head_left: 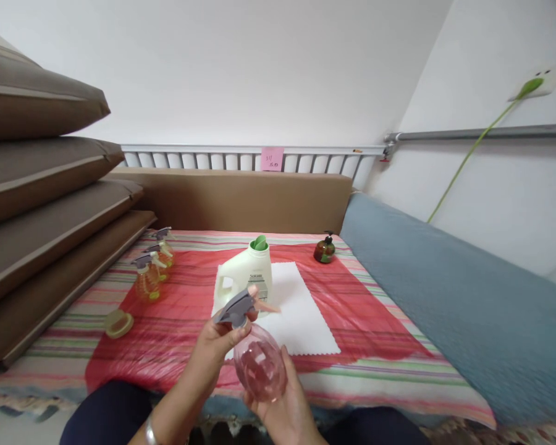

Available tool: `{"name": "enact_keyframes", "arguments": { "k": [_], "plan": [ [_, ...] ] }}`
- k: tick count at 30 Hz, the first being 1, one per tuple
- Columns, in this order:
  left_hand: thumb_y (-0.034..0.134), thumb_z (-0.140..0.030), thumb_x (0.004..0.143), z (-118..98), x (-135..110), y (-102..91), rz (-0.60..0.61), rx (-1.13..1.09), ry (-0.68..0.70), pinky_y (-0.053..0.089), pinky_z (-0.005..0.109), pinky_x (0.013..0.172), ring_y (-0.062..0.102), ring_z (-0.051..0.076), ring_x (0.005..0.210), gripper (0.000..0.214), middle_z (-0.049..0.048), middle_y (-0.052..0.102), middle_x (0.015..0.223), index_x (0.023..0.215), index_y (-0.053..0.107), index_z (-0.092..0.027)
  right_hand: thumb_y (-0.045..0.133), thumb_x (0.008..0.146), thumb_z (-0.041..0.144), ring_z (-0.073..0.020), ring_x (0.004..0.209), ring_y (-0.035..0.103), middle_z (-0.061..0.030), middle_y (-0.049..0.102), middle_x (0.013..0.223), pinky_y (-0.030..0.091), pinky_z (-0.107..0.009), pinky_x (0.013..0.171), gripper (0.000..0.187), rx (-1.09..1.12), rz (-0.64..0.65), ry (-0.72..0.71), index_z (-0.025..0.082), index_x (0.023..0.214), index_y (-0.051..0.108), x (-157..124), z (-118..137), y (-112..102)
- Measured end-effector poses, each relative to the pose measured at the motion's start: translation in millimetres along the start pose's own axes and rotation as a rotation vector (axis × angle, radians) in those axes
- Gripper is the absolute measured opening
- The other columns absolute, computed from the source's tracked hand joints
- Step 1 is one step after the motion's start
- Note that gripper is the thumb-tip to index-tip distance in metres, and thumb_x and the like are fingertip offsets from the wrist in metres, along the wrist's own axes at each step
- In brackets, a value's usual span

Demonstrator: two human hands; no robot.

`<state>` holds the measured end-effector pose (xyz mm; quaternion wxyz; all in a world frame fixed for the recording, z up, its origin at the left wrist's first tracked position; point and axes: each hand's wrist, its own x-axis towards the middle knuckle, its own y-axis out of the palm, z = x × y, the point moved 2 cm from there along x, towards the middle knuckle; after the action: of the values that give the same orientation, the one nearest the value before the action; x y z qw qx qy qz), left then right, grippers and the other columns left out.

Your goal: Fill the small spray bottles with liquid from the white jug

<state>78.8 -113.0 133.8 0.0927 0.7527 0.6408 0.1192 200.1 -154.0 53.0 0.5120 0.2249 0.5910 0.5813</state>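
A clear pink spray bottle (pixel 261 364) with a grey and peach trigger head is held between my hands, tilted, in front of my lap. My left hand (pixel 220 340) is closed around its neck just below the trigger head. Cupped under and along its right side is my right hand (pixel 287 402), with the thumb on the bottle. Directly behind stands a pale green detergent jug (pixel 246 278) with its mouth uncapped and a green spout showing. The jug rests on a white scalloped cloth (pixel 301 315).
Several yellowish spray bottles (pixel 147 281) stand at the left, with a round pale lid (pixel 118 323) nearer me. A brown pump bottle (pixel 324 250) is at the back right. Red plastic sheeting (pixel 176 340) covers the striped cloth. Stacked cushions (pixel 50 204) border the left.
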Motion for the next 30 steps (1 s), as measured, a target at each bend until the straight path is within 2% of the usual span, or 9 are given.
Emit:
{"name": "enact_keyframes", "arguments": {
  "k": [3,5,8,11,14,17,20,25,30],
  "plan": [
    [0.070,-0.025,0.069,-5.1,0.1,1.1,-0.069,0.010,0.094,0.037,0.032,0.091,0.054,0.022,0.104,0.047,0.0061,0.066,0.106,0.114,0.058,-0.023,0.059,0.078,0.047,-0.0302,0.092,0.063,-0.0086,0.069,0.099,0.046,-0.032,0.060,0.036,0.015,0.000,-0.003,0.020,0.102,0.060,0.5,-0.2,-0.3],
    [0.067,-0.028,0.072,-5.7,0.0,2.3,-0.015,-0.011,0.079,0.035,0.032,0.095,0.051,0.022,0.111,0.050,0.0057,0.062,0.114,0.120,0.053,-0.025,0.059,0.078,0.047,-0.0296,0.093,0.063,-0.0088,0.068,0.102,0.047,-0.032,0.060,0.037,0.024,-0.002,0.009,0.020,0.103,0.060,0.9,-0.3,-1.7],
    [0.066,-0.029,0.073,-2.1,0.3,0.4,0.064,0.002,0.015,0.036,0.033,0.094,0.053,0.023,0.107,0.038,0.0069,0.065,0.109,0.110,0.061,-0.022,0.059,0.078,0.048,-0.0254,0.082,0.065,-0.0090,0.070,0.095,0.046,-0.030,0.058,0.039,0.013,-0.010,0.024,0.017,0.103,0.061,0.8,-0.7,-2.2],
    [0.072,-0.026,0.066,0.9,0.6,-4.1,-0.038,0.052,0.044,0.041,0.034,0.088,0.059,0.023,0.094,0.029,0.0064,0.068,0.093,0.093,0.065,-0.018,0.060,0.076,0.048,-0.0255,0.080,0.065,-0.0092,0.070,0.091,0.046,-0.030,0.057,0.038,-0.009,-0.010,0.009,0.018,0.099,0.062,0.0,-1.1,0.9],
    [0.074,-0.025,0.063,-0.9,-1.3,-4.8,-0.137,0.060,0.077,0.042,0.033,0.086,0.060,0.022,0.092,0.033,0.0055,0.068,0.093,0.094,0.064,-0.019,0.062,0.075,0.048,-0.0278,0.087,0.064,-0.0099,0.069,0.096,0.046,-0.031,0.058,0.036,-0.009,0.004,-0.003,0.019,0.097,0.062,-1.8,-1.4,5.6],
    [0.069,-0.029,0.069,-4.8,-3.7,-2.6,-0.029,0.014,0.038,0.039,0.033,0.091,0.055,0.023,0.106,0.038,0.0073,0.065,0.108,0.105,0.061,-0.022,0.063,0.074,0.048,-0.0264,0.086,0.064,-0.0115,0.069,0.095,0.046,-0.029,0.057,0.040,-0.026,-0.015,0.007,0.016,0.097,0.063,-3.1,-2.3,6.5],
    [0.069,-0.028,0.070,-5.4,-3.8,-3.9,0.043,-0.015,-0.012,0.038,0.033,0.091,0.056,0.023,0.103,0.032,0.0088,0.067,0.103,0.101,0.064,-0.020,0.062,0.074,0.050,-0.0239,0.081,0.065,-0.0103,0.069,0.091,0.045,-0.027,0.055,0.042,-0.037,-0.029,0.010,0.016,0.099,0.063,-2.3,-3.8,3.9],
    [0.076,-0.024,0.061,-5.3,-2.3,-9.4,-0.156,0.020,0.098,0.044,0.027,0.073,0.059,0.017,0.076,0.028,0.0020,0.066,0.079,0.086,0.064,-0.018,0.061,0.075,0.050,-0.0259,0.084,0.065,-0.0100,0.068,0.097,0.047,-0.030,0.058,0.042,-0.035,-0.024,-0.013,0.016,0.101,0.062,-2.3,-5.2,4.1],
    [0.071,-0.030,0.068,-9.6,-3.2,-9.1,-0.198,-0.019,0.080,0.044,0.030,0.079,0.060,0.019,0.083,0.026,0.0059,0.066,0.087,0.089,0.064,-0.016,0.063,0.074,0.049,-0.0252,0.085,0.065,-0.0111,0.068,0.098,0.047,-0.029,0.057,0.045,-0.028,-0.043,0.001,0.015,0.104,0.060,-4.0,-3.5,6.6]
  ]
}}
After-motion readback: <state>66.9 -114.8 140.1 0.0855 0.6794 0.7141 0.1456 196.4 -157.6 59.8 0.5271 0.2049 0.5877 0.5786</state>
